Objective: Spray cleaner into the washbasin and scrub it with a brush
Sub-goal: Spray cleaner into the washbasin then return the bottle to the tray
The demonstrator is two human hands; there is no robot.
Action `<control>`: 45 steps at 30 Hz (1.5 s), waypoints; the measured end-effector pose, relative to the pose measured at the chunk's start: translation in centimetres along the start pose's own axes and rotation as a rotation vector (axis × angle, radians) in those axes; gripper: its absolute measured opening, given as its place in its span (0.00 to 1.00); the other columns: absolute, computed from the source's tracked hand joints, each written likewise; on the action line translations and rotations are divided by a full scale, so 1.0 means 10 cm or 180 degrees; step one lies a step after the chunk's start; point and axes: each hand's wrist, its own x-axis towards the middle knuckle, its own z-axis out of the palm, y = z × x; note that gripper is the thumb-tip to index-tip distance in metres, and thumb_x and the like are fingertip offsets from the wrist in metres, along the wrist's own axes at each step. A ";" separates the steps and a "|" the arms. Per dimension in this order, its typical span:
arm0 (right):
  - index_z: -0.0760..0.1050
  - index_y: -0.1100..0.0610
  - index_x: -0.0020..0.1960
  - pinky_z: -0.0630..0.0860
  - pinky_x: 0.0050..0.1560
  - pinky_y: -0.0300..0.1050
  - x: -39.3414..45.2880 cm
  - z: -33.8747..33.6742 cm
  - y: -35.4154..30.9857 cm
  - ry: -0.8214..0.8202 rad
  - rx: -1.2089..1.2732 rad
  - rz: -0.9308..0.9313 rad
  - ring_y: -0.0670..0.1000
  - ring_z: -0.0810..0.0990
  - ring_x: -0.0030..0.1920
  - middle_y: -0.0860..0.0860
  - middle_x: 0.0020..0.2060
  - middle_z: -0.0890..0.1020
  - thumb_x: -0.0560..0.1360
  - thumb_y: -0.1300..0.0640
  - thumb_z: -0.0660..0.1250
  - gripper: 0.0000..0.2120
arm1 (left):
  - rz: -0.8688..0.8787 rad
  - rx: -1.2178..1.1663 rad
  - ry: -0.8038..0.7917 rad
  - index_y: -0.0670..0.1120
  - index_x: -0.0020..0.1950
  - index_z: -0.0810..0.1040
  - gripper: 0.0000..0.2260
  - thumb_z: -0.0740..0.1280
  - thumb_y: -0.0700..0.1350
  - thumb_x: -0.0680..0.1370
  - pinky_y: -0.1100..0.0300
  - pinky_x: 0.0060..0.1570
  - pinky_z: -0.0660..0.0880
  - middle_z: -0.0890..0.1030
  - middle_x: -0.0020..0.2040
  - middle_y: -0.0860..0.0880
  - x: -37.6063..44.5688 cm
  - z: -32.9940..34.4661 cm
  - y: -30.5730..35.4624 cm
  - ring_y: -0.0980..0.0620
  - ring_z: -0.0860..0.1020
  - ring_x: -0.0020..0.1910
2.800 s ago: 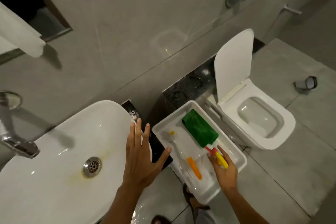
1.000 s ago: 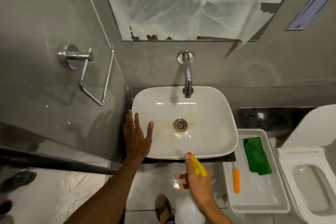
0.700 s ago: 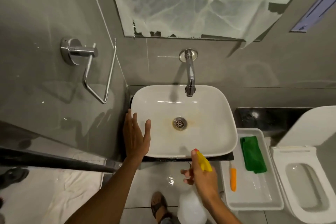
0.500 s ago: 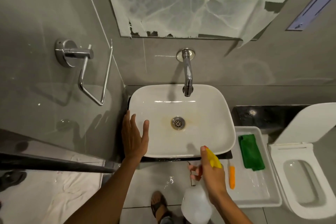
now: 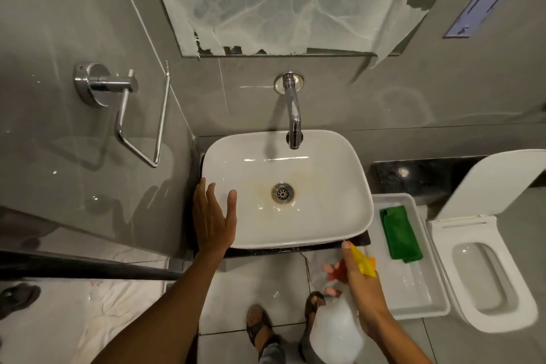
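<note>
A white washbasin (image 5: 325,216) sits below a chrome tap (image 5: 292,115), with yellowish stain around its drain (image 5: 282,193). My left hand (image 5: 214,220) lies flat and open on the basin's left rim. My right hand (image 5: 359,284) grips a clear spray bottle (image 5: 336,331) with a yellow nozzle head (image 5: 365,261) and red trigger, held just in front of the basin's right front corner, nozzle pointing toward the basin. An orange brush handle (image 5: 371,260) peeks out behind the nozzle, in the white tray (image 5: 419,304).
The tray also holds a folded green cloth (image 5: 400,235) and stands between the basin and a white toilet (image 5: 484,272) with its lid up. A chrome towel holder (image 5: 127,109) is on the left wall. My sandalled feet (image 5: 260,325) stand on the tiled floor.
My right hand has carried the spray bottle from the tray to the basin's front, then drifted right and slightly lower. My left hand stays on the left rim.
</note>
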 end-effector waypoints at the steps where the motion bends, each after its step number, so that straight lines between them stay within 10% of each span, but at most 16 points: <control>1: 0.84 0.46 0.44 0.85 0.34 0.54 -0.03 0.02 0.02 -0.0092 -0.0025 -0.0008 0.60 0.89 0.40 0.62 0.33 0.86 0.71 0.28 0.71 0.21 | -0.0005 -0.0009 -0.0003 0.46 0.82 0.69 0.40 0.47 0.73 0.83 0.39 0.81 0.67 0.64 0.86 0.46 0.00 0.00 0.00 0.41 0.66 0.84; 19: 0.83 0.51 0.49 0.85 0.49 0.68 -0.28 0.79 -0.19 -0.0835 -0.0421 -0.0091 0.62 0.89 0.48 0.55 0.38 0.88 0.80 0.35 0.66 0.20 | -0.0043 -0.0073 0.0018 0.45 0.80 0.69 0.39 0.48 0.72 0.83 0.39 0.80 0.69 0.65 0.85 0.45 0.01 0.00 -0.02 0.41 0.66 0.82; 32: 0.79 0.48 0.40 0.83 0.40 0.56 0.03 0.63 -0.46 -0.0170 -0.0093 -0.0334 0.66 0.89 0.45 0.60 0.33 0.84 0.80 0.33 0.66 0.21 | -0.0034 -0.0048 -0.0001 0.45 0.79 0.70 0.32 0.53 0.68 0.85 0.38 0.79 0.70 0.65 0.84 0.45 0.03 0.02 -0.04 0.41 0.67 0.82; 40: 0.84 0.46 0.40 0.87 0.47 0.66 -0.04 0.21 -0.47 0.0103 -0.0374 -0.0599 0.60 0.90 0.45 0.55 0.36 0.89 0.80 0.33 0.65 0.21 | -0.0025 -0.0131 -0.0020 0.45 0.78 0.71 0.32 0.55 0.67 0.85 0.39 0.79 0.71 0.65 0.84 0.45 0.02 0.01 -0.03 0.41 0.67 0.82; 45: 0.82 0.44 0.40 0.84 0.48 0.74 -0.12 0.12 -0.44 0.0001 -0.0228 -0.0517 0.67 0.89 0.45 0.73 0.49 0.81 0.82 0.39 0.67 0.15 | -0.0031 -0.0195 -0.0001 0.45 0.78 0.72 0.30 0.57 0.65 0.85 0.38 0.78 0.72 0.66 0.84 0.45 0.01 0.00 -0.02 0.41 0.68 0.81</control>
